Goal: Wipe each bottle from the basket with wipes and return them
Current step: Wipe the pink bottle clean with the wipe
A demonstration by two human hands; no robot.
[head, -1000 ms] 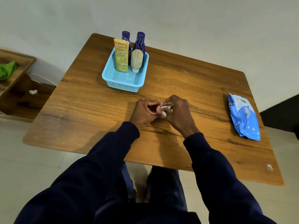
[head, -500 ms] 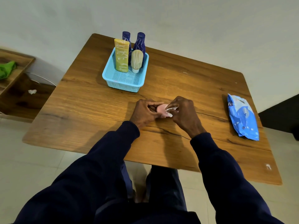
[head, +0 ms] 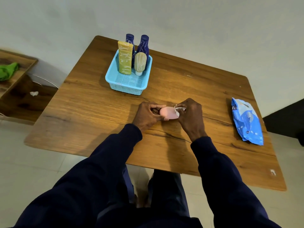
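The pink bottle (head: 169,113) lies on its side low over the table (head: 92,112), near the front middle, between our two hands. We cannot tell whether it touches the wood. Our left hand (head: 147,115) grasps its 9 o'clock end, fingers curled round it. Our right hand (head: 190,115) pinches a white wipe (head: 177,110) and presses it to the 3 o'clock end.

At 11 o'clock from the bottle, well apart, stands the basket (head: 126,89). At its far end are a yellow tube (head: 125,59) and a beige bottle (head: 140,62), upright, with the blue bottles (head: 144,45) at 12 o'clock just behind them. The near half of its floor is bare, so we judge there is room for the pink bottle to go back.

At 3 o'clock, near the table's edge, lies the pack (head: 246,120). We cannot tell whether it is open.

We judge that we are midway through wiping this bottle, and its return is still to come. Nothing shows whether the four in the basket are already wiped, so we cannot say how many remain.

Off the table at 9 o'clock, a shelf (head: 19,102) carries a green cloth (head: 8,70) and a white scrap (head: 34,93).
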